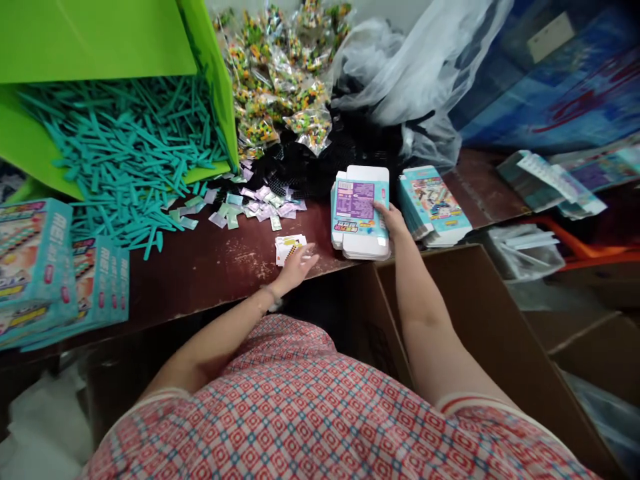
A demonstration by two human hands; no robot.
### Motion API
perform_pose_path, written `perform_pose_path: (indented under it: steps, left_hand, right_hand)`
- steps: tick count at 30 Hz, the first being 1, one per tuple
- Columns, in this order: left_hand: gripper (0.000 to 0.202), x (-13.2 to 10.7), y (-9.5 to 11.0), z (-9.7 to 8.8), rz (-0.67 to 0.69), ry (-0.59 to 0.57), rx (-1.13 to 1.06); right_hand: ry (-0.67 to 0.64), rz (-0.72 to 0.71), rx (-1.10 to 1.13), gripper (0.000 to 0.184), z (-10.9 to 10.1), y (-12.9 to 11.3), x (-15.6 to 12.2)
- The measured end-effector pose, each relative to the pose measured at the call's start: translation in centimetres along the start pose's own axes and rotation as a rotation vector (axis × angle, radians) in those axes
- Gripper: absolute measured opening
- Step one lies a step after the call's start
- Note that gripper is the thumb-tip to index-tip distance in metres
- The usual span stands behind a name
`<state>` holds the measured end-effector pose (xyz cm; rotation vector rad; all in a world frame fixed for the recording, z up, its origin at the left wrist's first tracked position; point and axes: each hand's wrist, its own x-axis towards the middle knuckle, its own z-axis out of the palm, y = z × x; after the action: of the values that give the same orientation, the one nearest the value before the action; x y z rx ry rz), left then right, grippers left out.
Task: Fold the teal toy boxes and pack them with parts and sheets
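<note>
My left hand (299, 265) is at the table's front edge, over the right side of a small stack of printed cards (286, 248). Its fingers are stretched and apart, and slightly blurred. My right hand (393, 221) holds the right edge of a flattened carton (356, 200) on top of a stack of like cartons; some fingers are hidden. The carton shows a purple text panel on turquoise, with white end flaps. Right of that hand leans another stack of flattened cartons (434, 203), picture side up.
Teal plastic sticks (145, 147) spill from a green bin (100, 40). Small sachets (270, 203) lie behind the cards, with bags of colourful pieces (280, 73) farther back. Filled-out boxes (30, 253) stand at left. An open cardboard box (465, 313) sits below the table's right edge.
</note>
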<state>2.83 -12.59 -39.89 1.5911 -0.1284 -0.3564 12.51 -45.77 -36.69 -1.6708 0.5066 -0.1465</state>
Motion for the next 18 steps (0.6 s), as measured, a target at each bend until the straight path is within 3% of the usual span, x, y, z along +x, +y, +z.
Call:
perform_pose_path:
  steps: [4,7,9,14,16,18]
  left_hand:
    - [0.046,6.3,2.6,4.3,-0.072,-0.085,-0.256]
    - [0.054,6.5,3.7,4.9,-0.068,-0.128,-0.384]
    - [0.061,4.4,3.7,4.1,-0.073,-0.173,-0.387]
    - [0.055,-2.5,2.5,2.4,-0.188,-0.299,-0.257]
    - [0.047,-3.8,1.8,3.1,-0.296,-0.306,-0.225]
    - [0.047,-3.7,1.2,4.4,-0.396,-0.287,-0.21]
  right_hand:
    - [0.101,-0.242,-0.048,0.067,1.5,-1.2,-4.3]
    - [0.102,-0.331,-0.037,0.072,1.6,-2.1,-7.6]
    - [0.022,-0.199,0.03,0.064,0.9,-2.2,-8.9]
    - [-0.298,0.412,0.085,0.033,-0.6,-0.4,-9.4]
    - [-0.362,0.485,0.053,0.026,-0.4,-0.1,-8.4]
    - [-0.398,0.478,0.008,0.025,0.2,-0.5,-6.6]
